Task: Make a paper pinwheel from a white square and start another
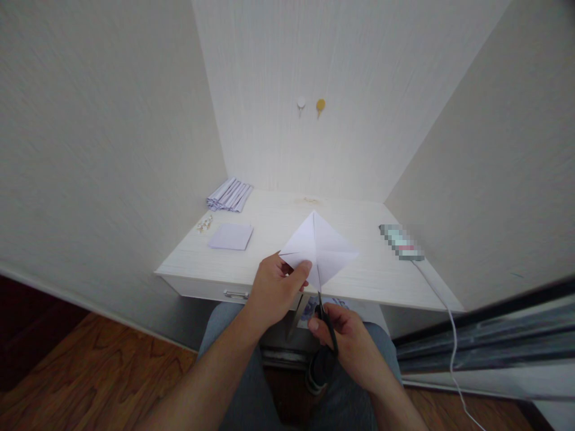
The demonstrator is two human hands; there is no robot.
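My left hand (275, 286) pinches the lower left corner of a folded white paper (320, 246), held up in front of the desk edge. Creases run across the paper, which forms a diamond shape. My right hand (348, 335) is closed round the black handles of a pair of scissors (324, 326). The scissor blades point up at the paper's bottom point along its centre crease. Both hands are above my lap, just in front of the white desk (269, 263).
On the desk lie a flat pale square sheet (230, 236), a fanned stack of folded papers (229, 194) at the back left, small scraps (204, 225), and a blurred device (401, 241) with a white cable (442, 299) trailing off the right. Walls enclose three sides.
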